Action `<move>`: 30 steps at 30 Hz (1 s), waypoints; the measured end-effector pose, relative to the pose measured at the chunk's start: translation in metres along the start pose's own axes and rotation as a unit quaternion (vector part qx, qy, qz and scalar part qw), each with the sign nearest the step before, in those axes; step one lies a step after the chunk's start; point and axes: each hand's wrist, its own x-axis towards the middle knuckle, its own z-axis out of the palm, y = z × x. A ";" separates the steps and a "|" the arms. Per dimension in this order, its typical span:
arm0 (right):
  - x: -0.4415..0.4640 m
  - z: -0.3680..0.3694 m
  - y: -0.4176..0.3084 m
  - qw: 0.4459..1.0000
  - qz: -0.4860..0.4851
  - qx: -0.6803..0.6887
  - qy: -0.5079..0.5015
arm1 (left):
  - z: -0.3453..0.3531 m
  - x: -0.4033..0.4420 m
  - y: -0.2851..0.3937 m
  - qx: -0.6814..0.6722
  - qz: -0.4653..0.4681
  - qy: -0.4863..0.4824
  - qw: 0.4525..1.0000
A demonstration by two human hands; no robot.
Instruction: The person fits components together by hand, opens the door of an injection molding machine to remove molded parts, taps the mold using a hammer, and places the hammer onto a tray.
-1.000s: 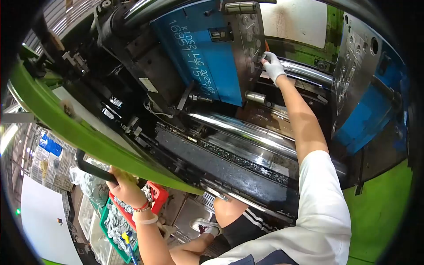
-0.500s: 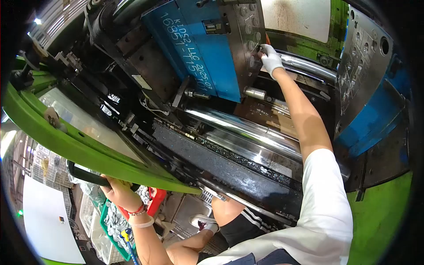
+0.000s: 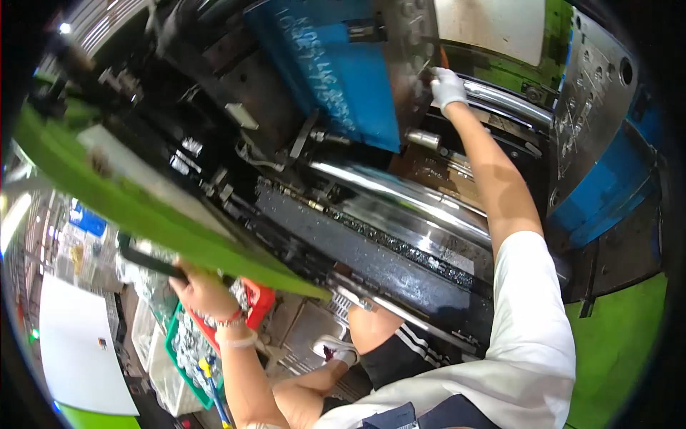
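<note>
My left hand, bare with bracelets at the wrist, is closed round the black handle of the green machine door. My right hand, in a white glove, reaches deep into the machine beside the studded metal face of the blue mould block. Its fingers are pinched together close to that face. Whatever they may hold is too small and blurred to name. Chalk-like writing marks the block's blue side.
The opposite mould half stands at the right. Shiny guide bars cross between the halves. Below the door are a green crate of small parts, a red crate and a blue-and-yellow tool.
The view has shifted and blurred slightly, with the machine appearing a little further right. My left hand stays on the door handle; my right hand remains by the mould face, fingers still pinched.
</note>
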 end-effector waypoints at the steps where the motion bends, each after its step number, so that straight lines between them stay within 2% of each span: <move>1: -0.001 -0.010 -0.007 0.999 0.013 -0.012 -0.042 | -0.007 0.007 -0.012 0.011 0.012 0.010 1.000; 2: 0.013 0.016 0.024 0.996 0.008 -0.054 -0.068 | -0.014 0.012 -0.027 0.047 0.070 0.002 0.996; 3: 0.003 0.003 0.013 0.995 0.027 -0.013 -0.093 | -0.028 0.023 -0.047 0.073 0.083 -0.034 0.993; 4: -0.003 0.017 0.009 0.945 0.190 0.255 -0.080 | -0.007 0.008 -0.012 0.045 0.089 -0.018 0.995; 5: -0.030 -0.040 -0.057 0.930 0.212 0.274 -0.123 | -0.021 0.012 -0.003 0.289 0.089 -0.074 0.950; 6: -0.024 -0.030 -0.043 0.991 0.014 0.127 -0.036 | -0.034 0.009 -0.009 0.350 0.126 -0.098 0.923; 7: -0.022 -0.016 -0.034 0.988 -0.048 0.133 0.052 | -0.040 -0.003 0.027 0.209 -0.033 -0.189 0.959; 8: -0.048 -0.047 -0.087 0.985 0.006 0.171 0.034 | -0.052 -0.017 0.030 0.151 -0.011 -0.170 0.974; 10: -0.089 -0.077 -0.137 0.960 -0.141 0.216 0.105 | -0.092 -0.033 0.089 0.087 0.042 -0.186 0.978; 11: -0.119 -0.096 -0.173 0.941 -0.150 0.296 0.066 | -0.113 -0.036 0.125 0.038 0.066 -0.214 0.974; 12: -0.155 -0.112 -0.211 0.916 -0.154 0.371 0.028 | -0.128 -0.042 0.155 -0.136 0.090 -0.255 0.953; 13: -0.185 -0.124 -0.239 0.909 -0.227 0.351 -0.006 | -0.139 -0.056 0.198 -0.160 0.023 -0.254 0.953; 14: -0.215 -0.135 -0.267 0.894 -0.302 0.328 -0.040 | -0.150 -0.056 0.204 -0.159 0.021 -0.246 0.956; 15: -0.249 -0.141 -0.295 0.875 -0.364 0.313 -0.068 | -0.160 -0.060 0.210 -0.167 0.044 -0.231 0.957; 16: -0.277 -0.144 -0.328 0.808 -0.414 0.385 -0.166 | -0.168 -0.066 0.218 -0.176 0.069 -0.216 0.958; 17: -0.301 -0.138 -0.350 0.772 -0.473 0.364 -0.220 | -0.173 -0.071 0.226 -0.184 0.094 -0.201 0.958; 18: -0.328 -0.127 -0.370 0.756 -0.488 0.329 -0.287 | -0.179 -0.076 0.233 -0.190 0.124 -0.186 0.956; 20: -0.382 -0.087 -0.401 0.751 -0.393 0.341 -0.406 | -0.196 -0.083 0.250 -0.192 0.185 -0.155 0.951; 22: -0.420 -0.032 -0.418 0.746 -0.242 0.344 -0.517 | -0.250 -0.091 0.273 -0.188 0.245 -0.125 0.943; 24: -0.442 0.013 -0.432 0.765 -0.263 0.281 -0.517 | -0.281 -0.102 0.293 -0.178 0.299 -0.104 0.932; 26: -0.468 0.035 -0.450 0.728 -0.247 0.323 -0.552 | -0.291 -0.101 0.301 -0.164 0.352 -0.079 0.918; 28: -0.498 0.048 -0.477 0.634 -0.189 0.327 -0.675 | -0.299 -0.096 0.306 -0.160 0.402 -0.061 0.900; 30: -0.527 0.024 -0.512 0.453 -0.018 0.379 -0.807 | -0.325 -0.100 0.318 -0.179 0.442 -0.053 0.878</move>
